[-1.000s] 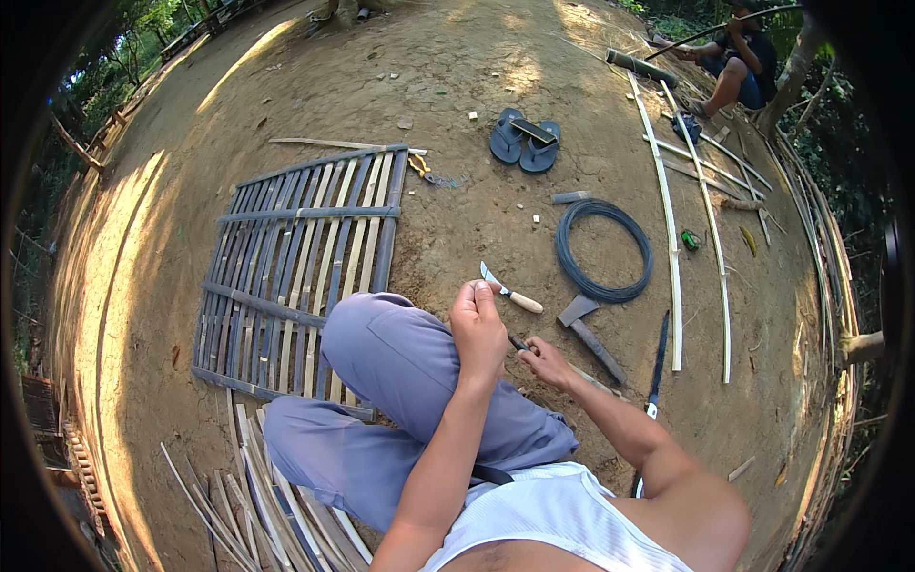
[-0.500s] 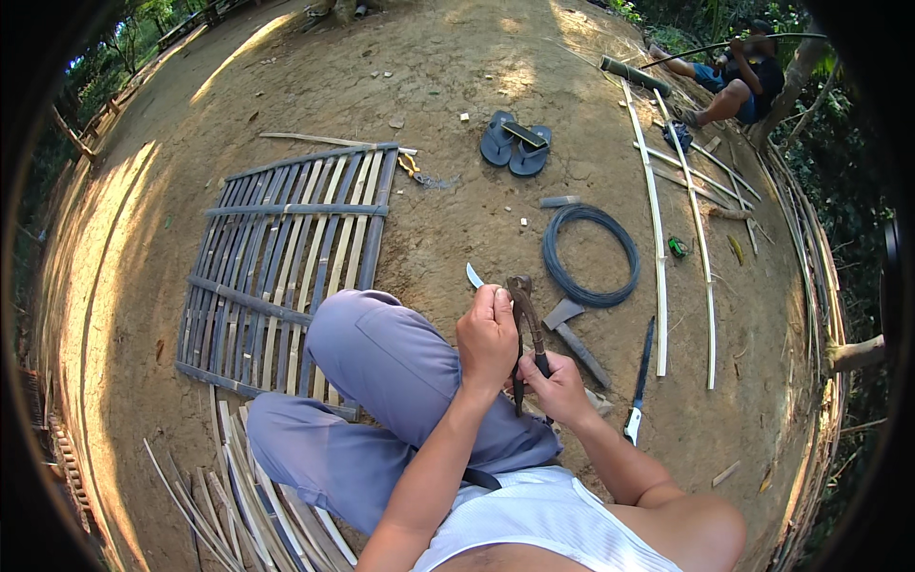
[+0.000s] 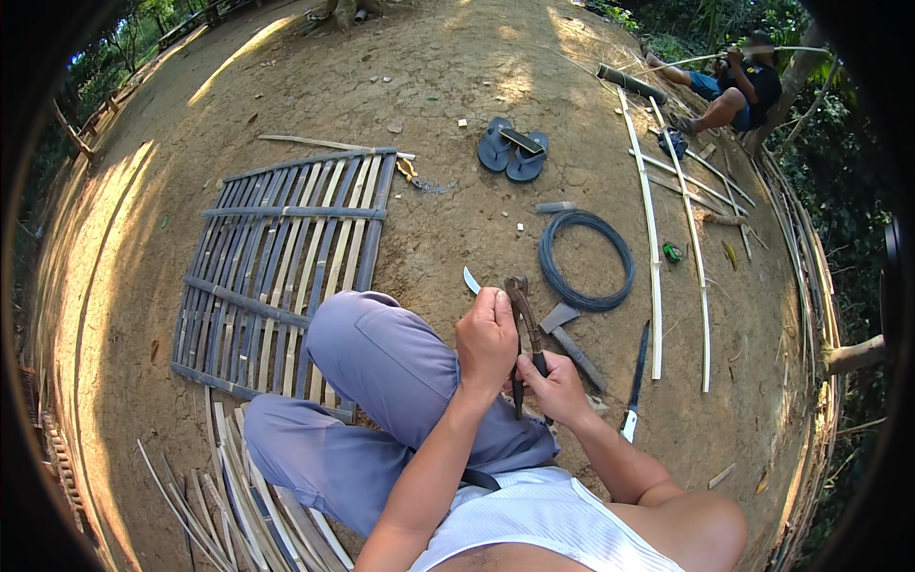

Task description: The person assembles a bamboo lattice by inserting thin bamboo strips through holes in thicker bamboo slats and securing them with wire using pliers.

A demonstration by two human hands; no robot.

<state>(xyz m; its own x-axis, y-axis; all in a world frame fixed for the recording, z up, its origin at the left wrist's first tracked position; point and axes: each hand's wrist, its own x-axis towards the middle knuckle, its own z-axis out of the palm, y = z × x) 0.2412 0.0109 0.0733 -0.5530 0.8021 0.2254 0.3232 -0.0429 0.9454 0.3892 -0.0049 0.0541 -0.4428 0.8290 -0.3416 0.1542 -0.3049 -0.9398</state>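
Head view looks down on a person sitting on bare earth, one knee in grey-blue trousers (image 3: 381,362) raised at centre frame; the left hand (image 3: 486,338) is closed into a fist just right of centre, fingers (image 3: 496,315) curled tight around something small that I cannot make out from here, possibly a bit of wire; the right hand (image 3: 558,386) sits just below and right of it, fingers wrapped shut around the dark handles of a pair of pliers (image 3: 522,324), whose rusty head points up past the left fist; the two hands are touching or very nearly so.

Just above the left hand a small pale blade (image 3: 472,280) lies on the ground; right of the pliers, a hatchet-like tool (image 3: 569,338) rests on the dirt, and beyond it a coil of dark wire (image 3: 585,260) lies in a ring at centre right; a long knife with a pale handle (image 3: 635,381) lies right of the right hand, well clear of it.

Left of centre, a woven bamboo panel (image 3: 276,257) lies flat, its lower edge tucked behind the raised knee; loose bamboo strips (image 3: 238,486) fan out at lower left; long split bamboo poles (image 3: 652,238) run down the right side; a pair of dark sandals (image 3: 513,153) sits at upper centre; at upper right another person (image 3: 734,86) sits at the edge of the trees.
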